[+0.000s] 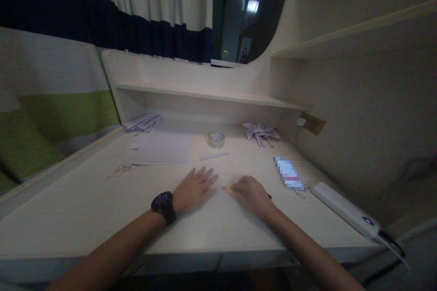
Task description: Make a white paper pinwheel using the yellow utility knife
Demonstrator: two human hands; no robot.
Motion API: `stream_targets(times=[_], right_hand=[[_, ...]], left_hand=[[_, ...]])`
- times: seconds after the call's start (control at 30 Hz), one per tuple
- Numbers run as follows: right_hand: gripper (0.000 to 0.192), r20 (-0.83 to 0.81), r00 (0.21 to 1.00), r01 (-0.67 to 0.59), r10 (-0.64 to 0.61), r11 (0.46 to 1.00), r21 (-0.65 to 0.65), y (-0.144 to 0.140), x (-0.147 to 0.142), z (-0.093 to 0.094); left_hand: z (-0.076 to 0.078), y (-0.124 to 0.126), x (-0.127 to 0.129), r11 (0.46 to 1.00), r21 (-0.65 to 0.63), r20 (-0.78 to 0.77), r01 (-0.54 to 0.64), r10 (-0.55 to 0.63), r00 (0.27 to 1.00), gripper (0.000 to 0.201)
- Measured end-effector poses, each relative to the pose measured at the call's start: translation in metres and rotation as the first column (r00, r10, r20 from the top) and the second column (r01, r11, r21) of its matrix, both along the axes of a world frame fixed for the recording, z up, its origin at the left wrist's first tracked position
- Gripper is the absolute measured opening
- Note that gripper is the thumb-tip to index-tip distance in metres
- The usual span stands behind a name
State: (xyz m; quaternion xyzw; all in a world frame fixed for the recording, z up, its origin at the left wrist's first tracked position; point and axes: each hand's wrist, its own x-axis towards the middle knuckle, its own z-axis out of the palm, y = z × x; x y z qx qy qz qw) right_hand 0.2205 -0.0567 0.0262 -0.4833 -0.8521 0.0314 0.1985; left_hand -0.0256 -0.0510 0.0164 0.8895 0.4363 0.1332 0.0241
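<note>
My left hand (198, 186), a black watch on its wrist, lies flat near the middle of the desk with its fingers stretched out. What looks like a pale sheet of paper (222, 201) lies under and beside it; its edges are hard to make out. Opposite, my right hand (251, 194) is closed around a yellow and black utility knife (229, 189), its blade pointing left towards my left fingers. Just beyond both hands lies a thin rolled paper stick (214, 156). A roll of clear tape (216, 139) stands behind the stick.
Back left, a stack of white paper (164, 145) lies by several folded paper strips (141, 122) and some string (121, 169). Paper pinwheels (261, 133) sit back right. A phone (289, 173) and a white power strip (344, 209) with cables line the right side. A shelf (205, 92) overhangs the back.
</note>
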Motion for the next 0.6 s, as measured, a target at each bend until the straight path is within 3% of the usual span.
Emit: stream_targets(times=[0.2, 0.6], right_hand=[[0.017, -0.013, 1.000, -0.001, 0.001, 1.000, -0.014, -0.0085, 0.0021, 0.0029], [0.019, -0.019, 1.000, -0.015, 0.015, 1.000, 0.011, -0.0107, -0.0029, 0.0010]], left_hand=[[-0.0080, -0.0023, -0.0006, 0.977, 0.073, 0.026, -0.200, 0.198, 0.980, 0.063], [-0.0097, -0.0014, -0.0012, 0.981, 0.045, 0.008, -0.187, 0.187, 0.982, 0.068]])
